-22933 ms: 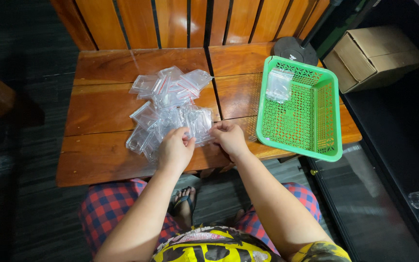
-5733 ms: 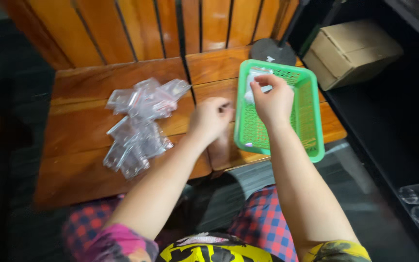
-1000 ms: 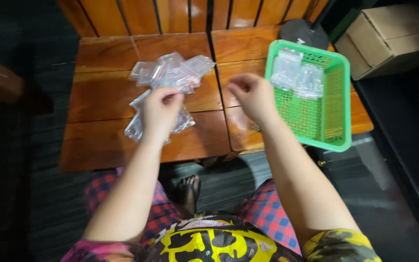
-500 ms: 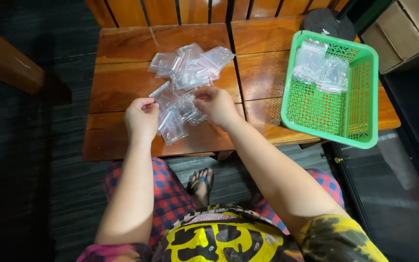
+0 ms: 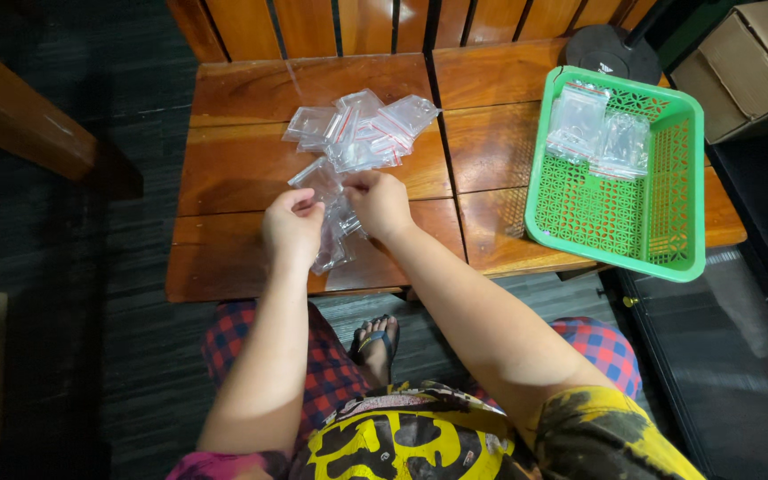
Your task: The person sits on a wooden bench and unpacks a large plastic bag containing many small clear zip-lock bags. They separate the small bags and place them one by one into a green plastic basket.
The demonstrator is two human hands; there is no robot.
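A heap of small clear zip bags (image 5: 362, 129) lies on a low wooden table (image 5: 242, 258). My left hand (image 5: 292, 222) and my right hand (image 5: 378, 203) meet just in front of the heap, both pinching one clear bag (image 5: 324, 182) by its top edge. More clear bags (image 5: 335, 244) lie under and between my hands. On the right stands a green plastic basket (image 5: 615, 227) with a few filled clear bags (image 5: 599, 133) at its far end.
A cardboard box (image 5: 753, 62) sits at the far right beside a dark round stand base (image 5: 613, 53). Wooden slats (image 5: 366, 22) rise behind the table. A wooden beam (image 5: 24, 116) crosses at the left. My foot in a sandal (image 5: 375, 342) shows under the table.
My right hand has come back from the basket to the heap. Both hands have closed in on a single bag and now pinch it between them.
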